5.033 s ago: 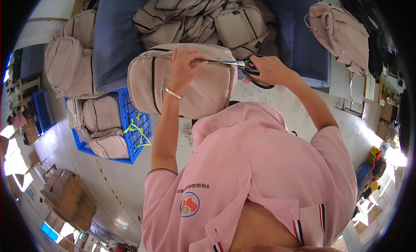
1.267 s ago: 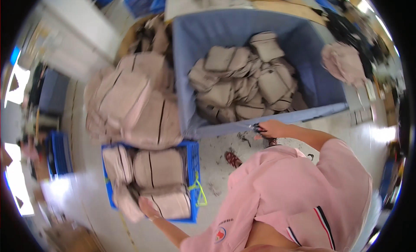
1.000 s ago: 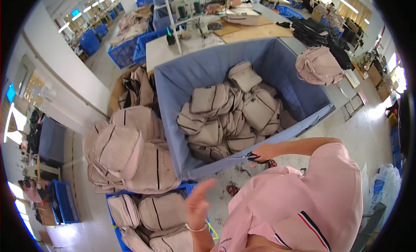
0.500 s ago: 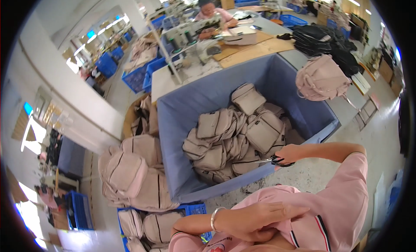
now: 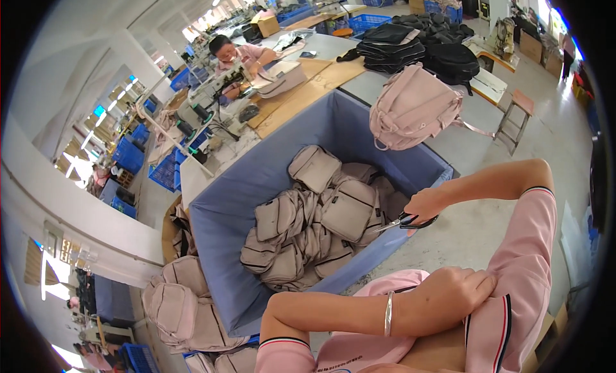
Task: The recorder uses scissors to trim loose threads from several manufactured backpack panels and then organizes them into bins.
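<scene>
- Right hand grips scissors, partly hiding them.
- Left hand curls against the shirt; whether pinching it, I cannot tell.
- Shirt cut off below.

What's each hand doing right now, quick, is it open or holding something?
Left hand: curled against the pink shirt; can't tell if it's pinching it.
Right hand: closed, holding black-handled scissors.

Left hand: was curled across the chest.
Right hand: was closed in a grip, elbow bent.
</scene>
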### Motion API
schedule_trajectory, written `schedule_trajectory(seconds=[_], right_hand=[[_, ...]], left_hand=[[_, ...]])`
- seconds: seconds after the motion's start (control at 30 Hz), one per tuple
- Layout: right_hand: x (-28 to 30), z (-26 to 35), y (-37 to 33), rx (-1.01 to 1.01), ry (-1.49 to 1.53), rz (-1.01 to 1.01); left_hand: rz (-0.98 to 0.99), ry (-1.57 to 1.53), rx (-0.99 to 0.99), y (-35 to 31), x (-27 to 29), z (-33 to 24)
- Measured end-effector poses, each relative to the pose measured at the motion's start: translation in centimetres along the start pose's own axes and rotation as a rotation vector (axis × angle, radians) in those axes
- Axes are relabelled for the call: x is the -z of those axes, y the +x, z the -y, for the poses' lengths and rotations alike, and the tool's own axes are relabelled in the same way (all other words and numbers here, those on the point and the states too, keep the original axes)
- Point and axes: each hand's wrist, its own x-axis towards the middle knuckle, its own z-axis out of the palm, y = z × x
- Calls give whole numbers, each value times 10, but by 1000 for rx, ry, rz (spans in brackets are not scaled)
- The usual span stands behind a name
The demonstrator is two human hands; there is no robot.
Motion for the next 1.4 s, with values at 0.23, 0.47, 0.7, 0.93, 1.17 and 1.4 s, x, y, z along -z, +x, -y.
schedule_trajectory(seconds=[0.23,0.47,0.7,0.93,1.17,1.4], right_hand=[[-58,-55,-17,5,113,62],[-104,-46,20,-41,629,101],[-123,-33,80,-63,922,-50],[-125,-54,138,-213,483,-454],[-145,-99,203,-410,299,-895],[-135,-84,216,-743,434,-830]], left_hand=[[-352,76,-367,61,4,2],[-341,-70,-556,88,19,0],[-410,-805,-425,67,37,22],[-596,-115,-373,-7,69,86],[-55,-997,-137,-108,93,183],[37,-1930,206,-237,62,329]])
